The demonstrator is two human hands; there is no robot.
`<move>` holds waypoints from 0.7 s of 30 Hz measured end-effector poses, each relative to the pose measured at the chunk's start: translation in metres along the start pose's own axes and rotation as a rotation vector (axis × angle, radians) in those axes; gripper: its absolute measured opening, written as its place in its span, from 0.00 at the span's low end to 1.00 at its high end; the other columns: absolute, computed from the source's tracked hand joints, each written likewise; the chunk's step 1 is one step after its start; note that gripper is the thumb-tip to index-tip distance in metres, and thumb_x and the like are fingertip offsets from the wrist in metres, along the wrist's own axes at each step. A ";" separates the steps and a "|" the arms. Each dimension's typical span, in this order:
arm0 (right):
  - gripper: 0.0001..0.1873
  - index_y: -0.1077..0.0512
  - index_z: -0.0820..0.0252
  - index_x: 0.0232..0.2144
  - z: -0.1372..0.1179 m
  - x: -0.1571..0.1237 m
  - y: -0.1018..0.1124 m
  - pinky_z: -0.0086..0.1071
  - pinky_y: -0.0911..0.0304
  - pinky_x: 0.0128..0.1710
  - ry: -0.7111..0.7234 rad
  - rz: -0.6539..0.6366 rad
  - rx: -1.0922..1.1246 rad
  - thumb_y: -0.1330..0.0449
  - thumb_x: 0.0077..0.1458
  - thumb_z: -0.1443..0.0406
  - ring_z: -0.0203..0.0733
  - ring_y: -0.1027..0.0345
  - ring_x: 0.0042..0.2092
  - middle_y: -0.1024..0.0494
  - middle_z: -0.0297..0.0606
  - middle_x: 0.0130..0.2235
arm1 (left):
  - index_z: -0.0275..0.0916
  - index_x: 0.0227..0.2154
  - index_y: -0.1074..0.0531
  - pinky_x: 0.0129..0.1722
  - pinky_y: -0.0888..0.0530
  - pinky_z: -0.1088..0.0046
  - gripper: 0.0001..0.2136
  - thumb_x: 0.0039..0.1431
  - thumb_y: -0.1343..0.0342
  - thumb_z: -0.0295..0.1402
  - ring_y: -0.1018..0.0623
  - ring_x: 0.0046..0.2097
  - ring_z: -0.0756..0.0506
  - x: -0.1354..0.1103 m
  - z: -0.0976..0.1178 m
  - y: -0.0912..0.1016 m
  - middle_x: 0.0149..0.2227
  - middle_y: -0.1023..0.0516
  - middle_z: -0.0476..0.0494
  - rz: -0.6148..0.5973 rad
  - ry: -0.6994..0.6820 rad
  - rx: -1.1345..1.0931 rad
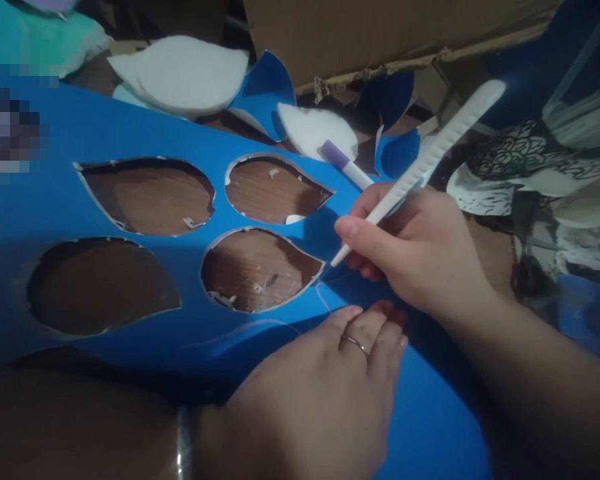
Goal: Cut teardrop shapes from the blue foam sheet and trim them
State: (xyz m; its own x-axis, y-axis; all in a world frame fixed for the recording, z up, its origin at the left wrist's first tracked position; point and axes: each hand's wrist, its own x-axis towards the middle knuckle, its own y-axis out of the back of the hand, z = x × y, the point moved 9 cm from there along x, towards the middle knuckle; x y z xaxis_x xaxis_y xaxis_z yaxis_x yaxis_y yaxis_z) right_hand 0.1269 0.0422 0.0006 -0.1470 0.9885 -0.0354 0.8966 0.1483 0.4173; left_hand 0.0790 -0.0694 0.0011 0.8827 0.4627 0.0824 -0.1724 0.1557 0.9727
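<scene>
A big blue foam sheet (130,133) lies flat over a wooden surface, with several petal-shaped holes (263,270) cut through it. My right hand (420,253) grips a white craft knife (430,157) like a pen, its tip touching the sheet beside the lower right hole, on a faint drawn line. My left hand (325,387), with a ring and a bracelet, rests flat on the sheet just below the knife tip, fingers stretched out and pressing it down.
A purple-capped marker (345,163) lies on the sheet beyond my right hand. Cut-out white petal shapes (185,70) and blue ones (265,90) lie at the back by a cardboard box (380,33). Patterned cloth (530,160) is at the right.
</scene>
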 end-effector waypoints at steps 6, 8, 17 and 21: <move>0.11 0.33 0.59 0.20 0.001 -0.010 0.011 0.20 0.44 0.12 0.034 0.157 0.079 0.38 0.51 0.64 0.26 0.39 0.16 0.30 0.24 0.16 | 0.35 0.55 0.34 0.52 0.34 0.73 0.22 0.62 0.66 0.26 0.31 0.56 0.49 0.002 0.000 -0.001 0.56 0.31 0.44 -0.013 0.009 -0.033; 0.11 0.33 0.59 0.20 -0.002 -0.012 0.011 0.19 0.44 0.13 0.048 0.165 0.031 0.37 0.50 0.65 0.25 0.39 0.16 0.30 0.24 0.17 | 0.36 0.54 0.33 0.51 0.34 0.73 0.22 0.62 0.64 0.26 0.29 0.54 0.49 0.003 0.000 -0.001 0.56 0.30 0.44 -0.023 0.013 -0.047; 0.11 0.33 0.60 0.20 -0.007 -0.014 0.012 0.18 0.44 0.13 0.096 0.171 -0.081 0.37 0.49 0.63 0.23 0.37 0.18 0.30 0.24 0.19 | 0.37 0.53 0.32 0.49 0.33 0.72 0.21 0.61 0.62 0.27 0.29 0.53 0.48 0.002 0.000 0.000 0.55 0.29 0.44 -0.035 0.006 -0.050; 0.11 0.33 0.58 0.20 -0.006 -0.015 0.013 0.18 0.44 0.13 0.093 0.182 -0.092 0.36 0.49 0.64 0.24 0.37 0.18 0.30 0.23 0.18 | 0.37 0.53 0.32 0.50 0.34 0.72 0.21 0.61 0.62 0.26 0.29 0.53 0.48 0.001 0.000 0.000 0.55 0.29 0.45 -0.039 0.001 -0.043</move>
State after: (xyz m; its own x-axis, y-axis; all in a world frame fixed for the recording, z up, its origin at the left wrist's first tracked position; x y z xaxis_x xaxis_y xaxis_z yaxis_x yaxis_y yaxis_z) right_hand 0.1381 0.0288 0.0125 -0.0281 0.9912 0.1297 0.8708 -0.0395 0.4901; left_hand 0.0802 -0.0686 0.0014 0.8889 0.4560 0.0444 -0.1564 0.2108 0.9649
